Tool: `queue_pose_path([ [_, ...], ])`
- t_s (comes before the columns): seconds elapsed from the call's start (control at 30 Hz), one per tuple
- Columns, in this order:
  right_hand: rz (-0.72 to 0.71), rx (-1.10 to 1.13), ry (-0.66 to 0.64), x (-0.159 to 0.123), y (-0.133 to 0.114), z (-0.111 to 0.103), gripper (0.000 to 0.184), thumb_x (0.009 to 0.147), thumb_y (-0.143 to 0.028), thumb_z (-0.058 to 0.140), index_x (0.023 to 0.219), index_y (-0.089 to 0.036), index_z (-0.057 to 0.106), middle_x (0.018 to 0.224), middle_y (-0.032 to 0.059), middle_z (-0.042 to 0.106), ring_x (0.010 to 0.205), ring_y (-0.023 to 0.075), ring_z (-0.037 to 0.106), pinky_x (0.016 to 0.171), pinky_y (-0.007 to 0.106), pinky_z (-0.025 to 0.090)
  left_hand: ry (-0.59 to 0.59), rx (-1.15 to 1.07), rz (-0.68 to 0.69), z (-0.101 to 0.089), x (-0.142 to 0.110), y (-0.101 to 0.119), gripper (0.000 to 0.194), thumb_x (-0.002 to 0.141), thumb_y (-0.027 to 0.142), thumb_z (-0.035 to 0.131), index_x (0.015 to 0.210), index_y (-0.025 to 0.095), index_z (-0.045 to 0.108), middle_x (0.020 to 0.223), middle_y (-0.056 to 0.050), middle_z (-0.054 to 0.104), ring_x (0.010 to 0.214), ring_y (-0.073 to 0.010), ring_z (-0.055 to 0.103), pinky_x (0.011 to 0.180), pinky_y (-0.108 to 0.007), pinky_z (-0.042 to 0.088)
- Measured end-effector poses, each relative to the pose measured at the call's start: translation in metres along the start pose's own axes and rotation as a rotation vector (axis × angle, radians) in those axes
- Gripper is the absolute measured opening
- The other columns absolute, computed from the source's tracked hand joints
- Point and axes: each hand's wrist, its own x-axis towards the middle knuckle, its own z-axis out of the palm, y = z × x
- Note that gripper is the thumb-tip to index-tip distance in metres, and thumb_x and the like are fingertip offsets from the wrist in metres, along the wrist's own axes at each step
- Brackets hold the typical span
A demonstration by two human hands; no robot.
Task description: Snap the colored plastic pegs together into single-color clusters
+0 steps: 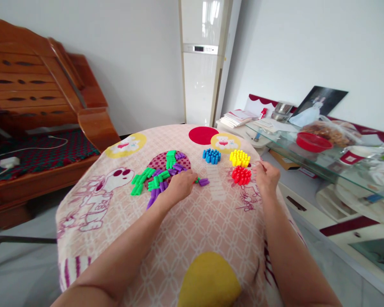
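Note:
My left hand [181,186] is closed over the middle of the table, its fingertips on a small green plastic peg [197,181]. Just past those fingertips lie a few purple pegs [204,182]. Beside and behind this hand spreads a loose pile of green pegs [141,180] and purple pegs [153,197], lying on their sides. My right hand [267,175] is held in a pinch near the table's right edge; whatever its fingers hold is too small to make out. Left of it stand clusters of red pegs [242,175], yellow pegs [240,158] and blue pegs [211,156], mostly upright.
A patterned cloth covers the rounded table [192,238]. To the right is a glass-topped cabinet [284,145] bearing a red bowl [313,142], papers and bags. A wooden bench [28,94] stands at left, and a tall white appliance [200,81] behind the table.

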Motion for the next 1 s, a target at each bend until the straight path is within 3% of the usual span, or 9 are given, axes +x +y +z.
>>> queue_pose_path([
  [0.17,0.029,0.003,-0.010,0.000,-0.001,-0.003,0.041,0.085,-0.040,0.049,0.094,-0.011,0.077,0.072,0.0099,0.073,0.072,0.0246,0.067,0.067,0.035,0.052,0.089,-0.122,-0.048,-0.004,0.004,0.002,0.034,0.086,0.006,0.044,0.108,0.018,0.067,0.103,-0.010,0.071,0.100,-0.0231,0.067,0.083,-0.031,0.053],
  [0.37,0.017,-0.002,-0.022,0.000,0.001,0.000,0.041,0.084,-0.040,0.049,0.095,-0.012,0.077,0.074,0.0095,0.074,0.076,0.0253,0.068,0.068,0.034,0.052,0.179,-0.407,0.106,-0.016,0.038,0.032,0.028,0.083,0.006,0.052,0.100,0.017,0.071,0.105,-0.007,0.074,0.098,-0.0185,0.068,0.092,-0.029,0.051],
  [0.63,0.040,0.010,-0.044,-0.001,0.000,-0.001,0.043,0.082,-0.042,0.050,0.097,-0.012,0.076,0.077,0.0097,0.074,0.079,0.0251,0.069,0.070,0.034,0.053,0.130,-0.405,0.217,0.014,0.093,0.086,0.039,0.075,-0.003,0.050,0.104,0.014,0.069,0.108,-0.011,0.072,0.102,-0.0218,0.067,0.090,-0.031,0.052],
  [0.83,0.036,0.007,-0.063,0.000,-0.001,-0.001,0.040,0.083,-0.041,0.051,0.093,-0.013,0.077,0.073,0.0086,0.073,0.075,0.0241,0.068,0.066,0.032,0.052,0.269,-0.544,0.262,0.026,0.095,0.089,0.046,0.073,-0.001,0.055,0.115,0.013,0.064,0.120,-0.012,0.067,0.113,-0.0213,0.062,0.099,-0.032,0.049],
  [0.93,0.039,-0.013,-0.058,0.000,-0.002,-0.001,0.038,0.083,-0.039,0.050,0.090,-0.013,0.077,0.070,0.0077,0.072,0.073,0.0233,0.066,0.065,0.031,0.051,0.266,-0.557,0.181,0.028,0.092,0.084,0.049,0.072,0.004,0.062,0.120,0.013,0.062,0.125,-0.012,0.064,0.116,-0.0220,0.061,0.100,-0.032,0.049],
  [1.0,0.036,-0.017,-0.063,0.000,-0.004,-0.001,0.037,0.083,-0.038,0.049,0.089,-0.014,0.077,0.069,0.0074,0.071,0.072,0.0230,0.065,0.065,0.031,0.051,0.215,-0.545,0.084,0.029,0.092,0.083,0.048,0.073,0.013,0.069,0.121,0.012,0.062,0.122,-0.013,0.065,0.107,-0.0222,0.064,0.094,-0.032,0.052],
])
